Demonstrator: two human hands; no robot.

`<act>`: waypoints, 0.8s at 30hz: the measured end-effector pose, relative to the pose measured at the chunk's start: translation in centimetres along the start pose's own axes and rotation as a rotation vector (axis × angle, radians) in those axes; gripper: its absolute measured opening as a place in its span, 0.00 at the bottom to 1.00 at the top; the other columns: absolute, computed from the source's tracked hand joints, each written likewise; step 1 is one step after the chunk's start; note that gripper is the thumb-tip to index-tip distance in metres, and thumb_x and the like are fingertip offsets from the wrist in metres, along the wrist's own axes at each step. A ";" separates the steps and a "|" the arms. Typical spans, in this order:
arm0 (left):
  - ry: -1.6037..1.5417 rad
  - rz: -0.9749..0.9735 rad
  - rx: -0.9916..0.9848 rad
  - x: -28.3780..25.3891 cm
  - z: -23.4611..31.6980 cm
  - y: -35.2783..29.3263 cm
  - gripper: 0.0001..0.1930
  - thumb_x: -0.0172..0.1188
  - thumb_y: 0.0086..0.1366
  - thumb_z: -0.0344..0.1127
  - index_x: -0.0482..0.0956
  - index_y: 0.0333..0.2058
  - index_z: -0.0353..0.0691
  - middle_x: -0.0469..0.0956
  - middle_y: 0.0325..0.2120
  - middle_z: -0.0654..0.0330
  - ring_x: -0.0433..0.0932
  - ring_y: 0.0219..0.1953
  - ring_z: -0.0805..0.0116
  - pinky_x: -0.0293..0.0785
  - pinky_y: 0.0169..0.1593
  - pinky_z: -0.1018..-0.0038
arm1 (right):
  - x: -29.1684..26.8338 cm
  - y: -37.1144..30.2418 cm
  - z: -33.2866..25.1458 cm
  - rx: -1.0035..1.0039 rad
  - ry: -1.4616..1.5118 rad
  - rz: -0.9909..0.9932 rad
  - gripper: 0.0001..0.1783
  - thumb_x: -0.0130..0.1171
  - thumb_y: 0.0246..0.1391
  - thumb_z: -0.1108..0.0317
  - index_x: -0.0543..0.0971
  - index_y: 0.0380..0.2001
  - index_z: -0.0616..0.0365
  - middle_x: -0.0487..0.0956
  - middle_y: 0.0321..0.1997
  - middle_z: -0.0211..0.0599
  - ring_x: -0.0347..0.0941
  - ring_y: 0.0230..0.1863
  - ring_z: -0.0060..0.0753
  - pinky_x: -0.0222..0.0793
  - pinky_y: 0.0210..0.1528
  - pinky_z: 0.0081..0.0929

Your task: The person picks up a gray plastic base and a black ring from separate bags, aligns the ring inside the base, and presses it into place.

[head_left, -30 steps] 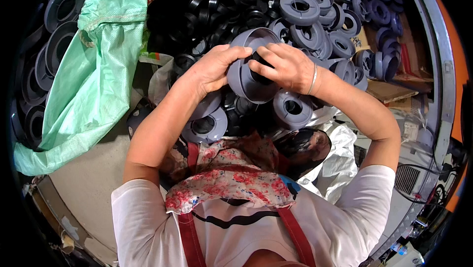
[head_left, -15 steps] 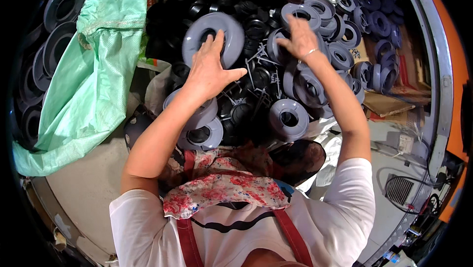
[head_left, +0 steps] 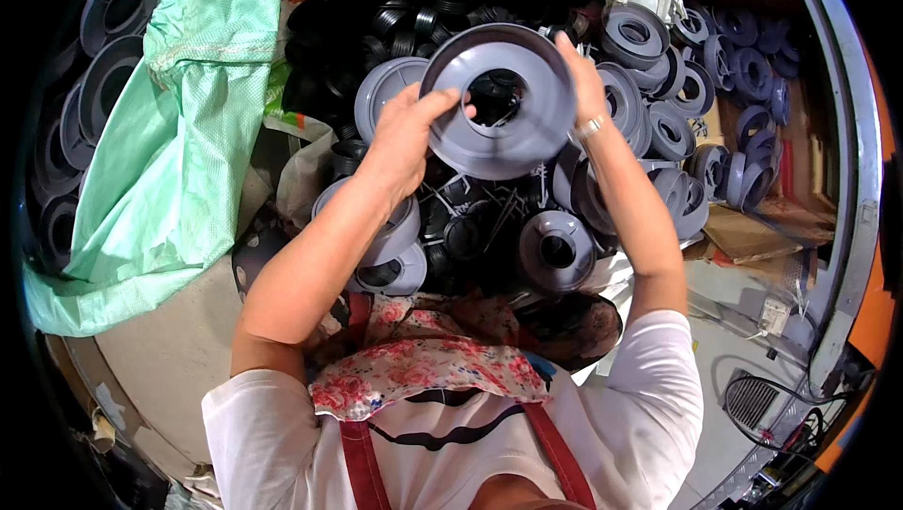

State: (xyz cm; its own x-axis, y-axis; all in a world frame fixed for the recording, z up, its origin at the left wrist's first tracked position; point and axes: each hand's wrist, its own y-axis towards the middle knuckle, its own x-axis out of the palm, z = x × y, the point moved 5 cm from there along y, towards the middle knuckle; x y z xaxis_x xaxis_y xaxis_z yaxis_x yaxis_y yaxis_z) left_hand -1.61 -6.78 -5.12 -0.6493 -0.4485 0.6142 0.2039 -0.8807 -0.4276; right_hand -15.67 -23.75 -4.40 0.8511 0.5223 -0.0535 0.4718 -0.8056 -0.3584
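A large grey plastic ring (head_left: 546, 105), dished with a round central hole, is held up between my hands. My left hand (head_left: 406, 134) grips its left side, the thumb over the face at the hole's edge and a fingertip showing through the hole. My right hand (head_left: 585, 87) is against the ring's right rim, its fingers partly hidden behind it. Just behind my left hand lies another grey ring (head_left: 381, 87). Underneath is a heap of black round plastic parts (head_left: 461, 237) with thin white-grey stick-like pieces (head_left: 503, 204) among them.
More grey rings (head_left: 632, 35) are piled at the right, some on cardboard (head_left: 748, 232). A green woven sack (head_left: 188, 134) stands left, beside larger dark grey rings (head_left: 108, 87). A single grey ring (head_left: 557, 251) lies near my knees. Cables (head_left: 790, 392) hang at the lower right.
My right hand has moved from the right-hand ring pile to the large ring's rim. The large ring is now raised between both hands, its dished face showing; my left hand has closed on it.
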 end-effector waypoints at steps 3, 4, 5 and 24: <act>-0.033 0.080 -0.002 -0.2 0.4 0.2 0.17 0.50 0.56 0.30 0.67 0.44 0.30 0.74 0.37 0.52 0.76 0.36 0.65 0.74 0.44 0.70 | -2.2 7.6 4.9 -0.308 -0.891 0.217 0.27 0.57 0.48 0.54 0.72 0.40 0.70 0.77 0.38 0.55 0.74 0.41 0.49 0.68 0.46 0.36; -0.017 0.102 0.045 -0.3 0.6 0.4 0.16 0.48 0.56 0.28 0.67 0.43 0.30 0.74 0.35 0.53 0.76 0.35 0.67 0.74 0.44 0.70 | -2.4 8.7 7.0 -0.252 -1.006 0.195 0.27 0.59 0.45 0.56 0.71 0.41 0.70 0.75 0.41 0.58 0.72 0.45 0.52 0.67 0.48 0.37; 0.000 0.112 0.108 -0.7 0.6 0.6 0.16 0.51 0.55 0.28 0.67 0.43 0.30 0.74 0.35 0.55 0.76 0.35 0.68 0.74 0.43 0.71 | -2.1 9.5 8.7 -0.197 -1.119 0.164 0.28 0.61 0.42 0.58 0.71 0.42 0.69 0.72 0.45 0.62 0.69 0.48 0.55 0.65 0.51 0.38; 0.042 -0.308 0.005 3.0 0.3 -3.1 0.19 0.58 0.57 0.35 0.66 0.46 0.35 0.73 0.37 0.61 0.74 0.37 0.74 0.73 0.42 0.74 | 5.1 -11.1 -5.7 -0.623 -1.149 -0.131 0.44 0.69 0.29 0.65 0.61 0.53 0.64 0.65 0.48 0.54 0.63 0.50 0.51 0.62 0.52 0.34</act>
State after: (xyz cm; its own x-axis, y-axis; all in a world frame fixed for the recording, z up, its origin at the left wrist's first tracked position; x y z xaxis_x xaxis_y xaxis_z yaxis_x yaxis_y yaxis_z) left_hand -3.92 -5.44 -1.73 -0.7107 -0.1534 0.6865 -0.0038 -0.9751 -0.2218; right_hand -15.23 -13.75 4.58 0.2569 0.2958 -0.9201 0.8254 -0.5623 0.0497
